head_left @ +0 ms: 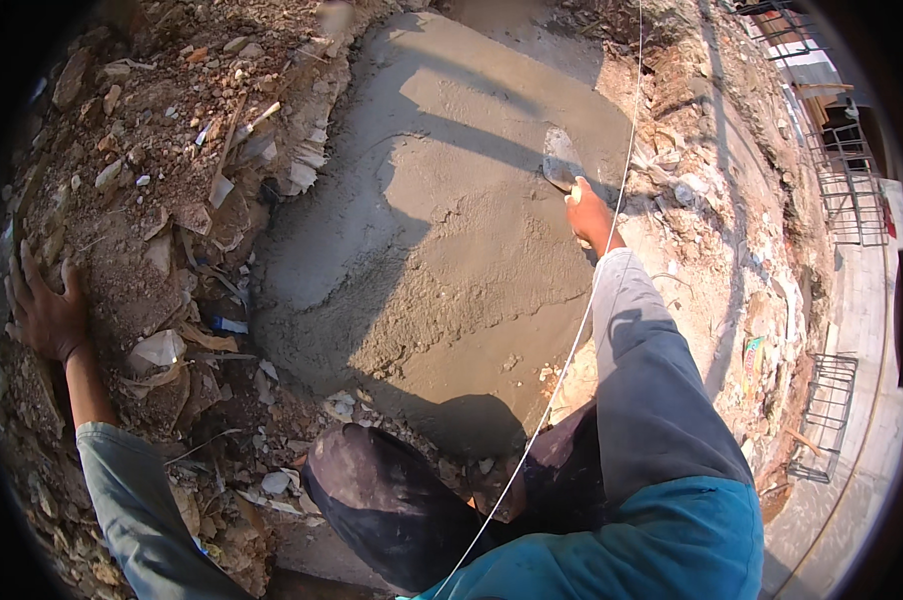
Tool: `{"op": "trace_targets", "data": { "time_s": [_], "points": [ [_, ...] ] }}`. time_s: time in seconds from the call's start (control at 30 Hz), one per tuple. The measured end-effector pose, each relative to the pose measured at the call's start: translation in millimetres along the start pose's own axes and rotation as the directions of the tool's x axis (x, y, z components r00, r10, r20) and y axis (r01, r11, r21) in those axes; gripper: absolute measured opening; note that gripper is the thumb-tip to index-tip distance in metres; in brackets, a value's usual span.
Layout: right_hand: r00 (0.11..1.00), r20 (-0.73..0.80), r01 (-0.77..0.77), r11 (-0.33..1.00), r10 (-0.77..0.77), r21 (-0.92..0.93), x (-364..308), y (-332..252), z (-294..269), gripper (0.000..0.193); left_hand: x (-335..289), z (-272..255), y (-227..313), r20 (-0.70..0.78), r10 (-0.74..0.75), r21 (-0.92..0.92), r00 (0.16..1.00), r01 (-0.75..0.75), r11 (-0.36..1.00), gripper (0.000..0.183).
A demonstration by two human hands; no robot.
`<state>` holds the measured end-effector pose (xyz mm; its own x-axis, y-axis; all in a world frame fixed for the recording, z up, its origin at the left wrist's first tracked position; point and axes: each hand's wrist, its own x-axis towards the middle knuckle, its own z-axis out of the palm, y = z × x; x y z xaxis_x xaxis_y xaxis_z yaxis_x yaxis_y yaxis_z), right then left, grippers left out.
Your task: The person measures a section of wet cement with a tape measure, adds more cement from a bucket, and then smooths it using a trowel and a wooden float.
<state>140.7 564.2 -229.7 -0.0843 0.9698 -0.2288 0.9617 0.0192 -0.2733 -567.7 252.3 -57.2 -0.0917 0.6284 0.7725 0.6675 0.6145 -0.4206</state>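
The person crouches over a broad patch of wet grey cement [452, 230], spread flat between banks of broken brick and rubble. The right hand [588, 212] is closed around the handle of a flat steel trowel [561, 160], whose blade lies on the cement near the patch's far right edge, just beside the rubble there. The left hand [44, 312] is well apart from it, out to the side, fingers spread and pressed flat on the heap of reddish-brown rubble and torn paper scraps [162, 220], holding nothing. A thin white string line [612, 230] runs taut from the near edge past the right forearm and over the trowel's side of the patch. A dark knee [392, 500] juts forward below, at the cement's near rim.
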Motion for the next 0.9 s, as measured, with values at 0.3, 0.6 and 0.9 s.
{"op": "trace_targets", "data": {
  "time_s": [0.3, 0.6, 0.9],
  "points": [
    [0.995, -0.008, 0.101, 0.995, -0.100, 0.016, 33.0, -119.1, 24.0, 0.051, -3.8, 7.0, -15.4, 0.077, 0.016, 0.194, 0.997, -0.030, 0.980, 0.068],
    [0.966, 0.017, -0.250, 0.915, 0.258, 0.317, -8.7, 78.2, -10.9, 0.057, -6.0, 11.6, -35.2, 0.014, 0.032, 0.057, 0.999, -0.033, 0.998, 0.068],
    [0.810, 0.360, 0.300, 0.855, -0.462, 0.423, -117.8, -12.6, 0.2, 0.059, -1.4, -9.0, 8.6, -0.040, -0.044, -0.208, 0.998, 0.035, 0.978, 0.069]
  ]
}}
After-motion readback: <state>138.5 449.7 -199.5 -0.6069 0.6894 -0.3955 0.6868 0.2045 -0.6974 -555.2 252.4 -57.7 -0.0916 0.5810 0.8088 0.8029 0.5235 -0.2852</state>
